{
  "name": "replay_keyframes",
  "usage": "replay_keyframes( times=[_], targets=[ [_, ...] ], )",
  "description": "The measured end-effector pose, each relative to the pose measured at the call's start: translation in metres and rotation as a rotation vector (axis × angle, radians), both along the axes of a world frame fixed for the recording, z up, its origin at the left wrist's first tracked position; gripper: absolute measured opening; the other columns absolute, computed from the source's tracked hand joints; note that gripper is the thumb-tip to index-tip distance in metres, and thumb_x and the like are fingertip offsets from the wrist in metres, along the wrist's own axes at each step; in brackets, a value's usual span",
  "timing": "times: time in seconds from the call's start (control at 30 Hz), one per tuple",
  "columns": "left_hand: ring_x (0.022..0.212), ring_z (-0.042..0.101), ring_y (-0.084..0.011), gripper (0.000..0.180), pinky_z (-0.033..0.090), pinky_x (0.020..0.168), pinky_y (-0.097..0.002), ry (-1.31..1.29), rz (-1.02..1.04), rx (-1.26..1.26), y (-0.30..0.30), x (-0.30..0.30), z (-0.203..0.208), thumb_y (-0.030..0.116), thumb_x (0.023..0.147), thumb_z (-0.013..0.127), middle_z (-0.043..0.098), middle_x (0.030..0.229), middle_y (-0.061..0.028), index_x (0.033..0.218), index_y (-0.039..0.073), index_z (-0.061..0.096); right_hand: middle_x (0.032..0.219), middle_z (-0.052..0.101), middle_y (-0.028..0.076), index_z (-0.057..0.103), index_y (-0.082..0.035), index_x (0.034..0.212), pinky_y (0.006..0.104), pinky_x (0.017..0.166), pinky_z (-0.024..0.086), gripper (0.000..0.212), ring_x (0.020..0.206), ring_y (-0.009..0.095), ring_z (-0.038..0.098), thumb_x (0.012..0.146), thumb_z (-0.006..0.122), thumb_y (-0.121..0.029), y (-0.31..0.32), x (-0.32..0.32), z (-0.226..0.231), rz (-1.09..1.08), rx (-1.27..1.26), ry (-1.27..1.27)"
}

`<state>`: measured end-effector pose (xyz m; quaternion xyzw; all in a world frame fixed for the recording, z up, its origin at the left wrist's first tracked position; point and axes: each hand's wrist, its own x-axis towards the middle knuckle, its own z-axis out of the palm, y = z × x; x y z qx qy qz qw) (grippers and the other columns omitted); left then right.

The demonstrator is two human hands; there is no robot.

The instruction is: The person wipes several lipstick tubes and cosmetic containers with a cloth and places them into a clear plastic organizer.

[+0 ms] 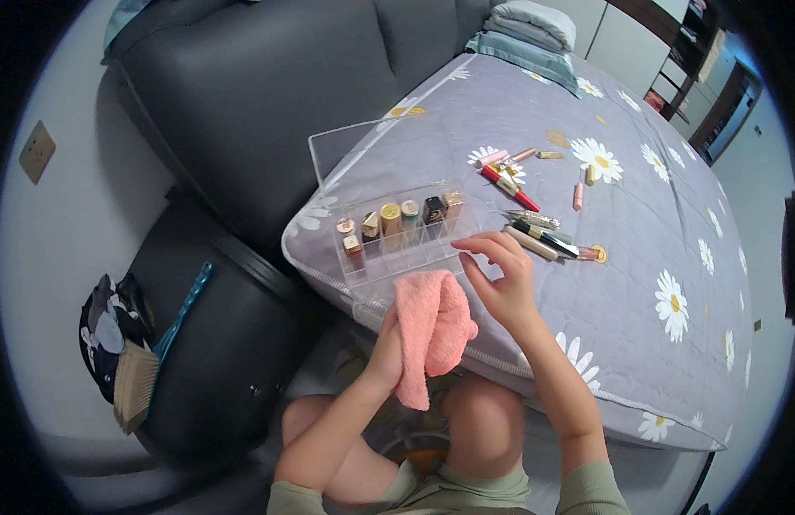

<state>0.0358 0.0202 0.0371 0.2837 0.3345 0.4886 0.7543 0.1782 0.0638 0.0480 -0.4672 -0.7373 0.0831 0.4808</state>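
Note:
My left hand (383,354) grips a pink terry cloth (423,322), which hangs over the fingers and hides most of them. My right hand (505,279) hovers at the front right corner of a clear plastic organizer (367,276), thumb and forefinger curved and slightly apart, nothing visible between them. The organizer's transparent lid (316,159) stands raised at the back. Several lipsticks and small cosmetic tubes stand in its compartments, among them a gold tube (390,220), a black one (433,210) and a red-based one (353,249).
On the daisy-patterned bed cover (629,232) lie loose cosmetics: a red tube (510,188), a black pen (543,239), a beige tube (531,244) and a pink stick (577,196). Folded bedding (535,34) sits far back. A brush (138,386) rests on the dark nightstand (217,343) at left.

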Motion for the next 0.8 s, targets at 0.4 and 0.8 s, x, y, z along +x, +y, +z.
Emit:
replay_keyframes(
  times=[0.4, 0.8],
  targets=[
    [0.058, 0.053, -0.0138, 0.024, 0.045, 0.056, -0.0234, -0.018, -0.116, 0.058, 0.020, 0.067, -0.020, 0.023, 0.085, 0.040, 0.054, 0.068, -0.0072, 0.083, 0.001, 0.049, 0.080, 0.058, 0.006, 0.062, -0.007, 0.083, 0.0292, 0.067, 0.042, 0.016, 0.075, 0.022, 0.053, 0.071, 0.053, 0.000, 0.018, 0.104, -0.022, -0.331, -0.052, 0.031],
    [0.065, 0.055, -0.0171, 0.032, 0.046, 0.058, -0.0242, -0.021, -0.355, 0.122, 0.049, 0.103, -0.009, 0.025, 0.085, 0.038, 0.057, 0.079, -0.0130, 0.096, -0.003, 0.048, 0.092, 0.058, 0.008, 0.061, -0.006, 0.090, 0.0348, 0.079, 0.039, 0.023, 0.089, 0.026, 0.049, 0.069, 0.054, -0.010, 0.048, 0.167, -0.053, -0.464, -0.122, -0.099]
  ],
)
